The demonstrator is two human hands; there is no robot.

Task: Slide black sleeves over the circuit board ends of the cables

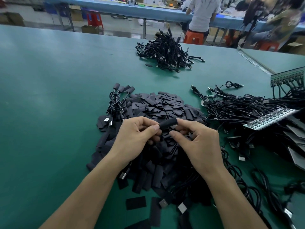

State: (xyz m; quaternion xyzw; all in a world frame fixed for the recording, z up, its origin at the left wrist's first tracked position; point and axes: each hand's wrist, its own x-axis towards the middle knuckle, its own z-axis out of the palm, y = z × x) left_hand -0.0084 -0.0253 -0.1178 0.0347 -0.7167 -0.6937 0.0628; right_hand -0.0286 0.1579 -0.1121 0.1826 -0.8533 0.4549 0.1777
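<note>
Black sleeve (pixel 167 124) pinched at both ends by left hand (pixel 137 138) and right hand (pixel 196 142), above sleeve pile (pixel 165 104); board possibly inside. Finished cables (pixel 166 52) beyond pile; many unsleeved cables (pixel 239 109) right of it remain.

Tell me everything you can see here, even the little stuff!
table: one, green, fills most of the view
loose sleeves: a big heap, black, mid-table under the hands
held sleeve: one, black, between both hands
sleeved cables: small bunch, black, at the heap's far left edge
far cable heap: one, black, far side of the table
tangled cables: many, black, on the right
circuit board strips: at least two, dark and pale, right side
stools: several, orange and red, beyond the table
seated person: one, white shirt, at the blue bench behind
left hand: pinches the held sleeve's left end
right hand: holds its right end
</note>
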